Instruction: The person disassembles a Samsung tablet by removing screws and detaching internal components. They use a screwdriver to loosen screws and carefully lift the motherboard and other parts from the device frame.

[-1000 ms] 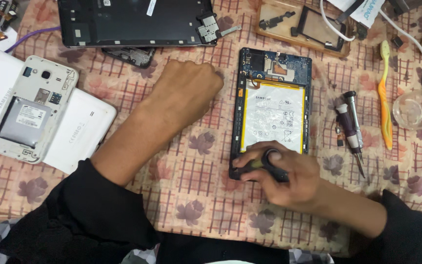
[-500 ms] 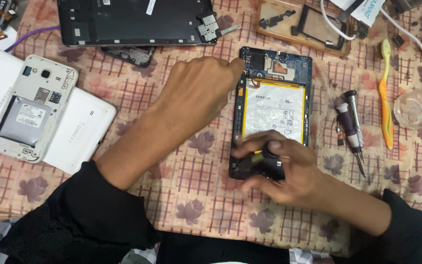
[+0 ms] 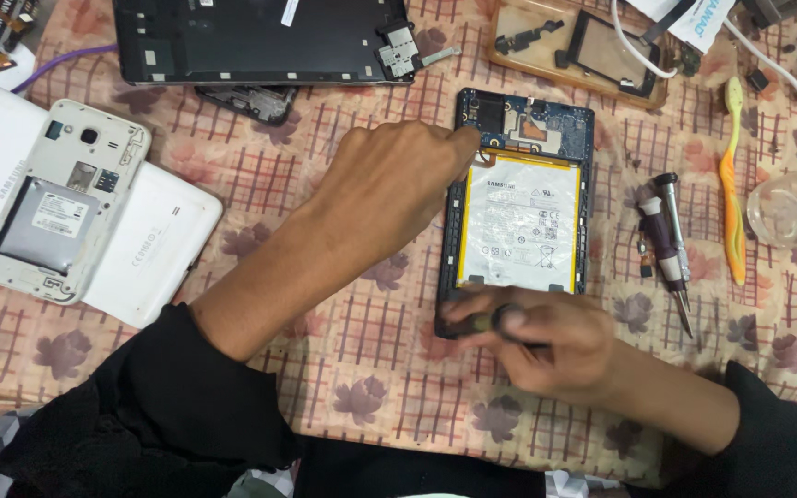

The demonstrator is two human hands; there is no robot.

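Two hands work on one opened tablet [image 3: 520,207] lying back-up a little right of the frame's middle, on a table under a checked, flowered cloth [image 3: 260,175]. Right hand [image 3: 546,341], at the lower middle-right, has its grip closed round a dark-handled tool [image 3: 495,321], blurred, at the tablet's bottom left corner; the tip is hidden. Left hand [image 3: 398,180], reaching in from the lower left, is curled with its fingertips pressed on the tablet's upper left edge, beside the blue circuit board [image 3: 546,124]; it grips nothing that shows. Between the hands lies the tablet's one pale battery [image 3: 520,223], framed in yellow.

Just right of the tablet lie two small screwdrivers [image 3: 666,235], side by side, then one orange-and-yellow toothbrush [image 3: 732,180] and one clear cup [image 3: 791,207] at the right edge. Upper right holds one wooden tray [image 3: 509,65] of loose parts. Along the top lies one large dark tablet frame [image 3: 260,41]. At the left, one white phone [image 3: 62,207] with its back off rests on a white tablet [image 3: 154,244].
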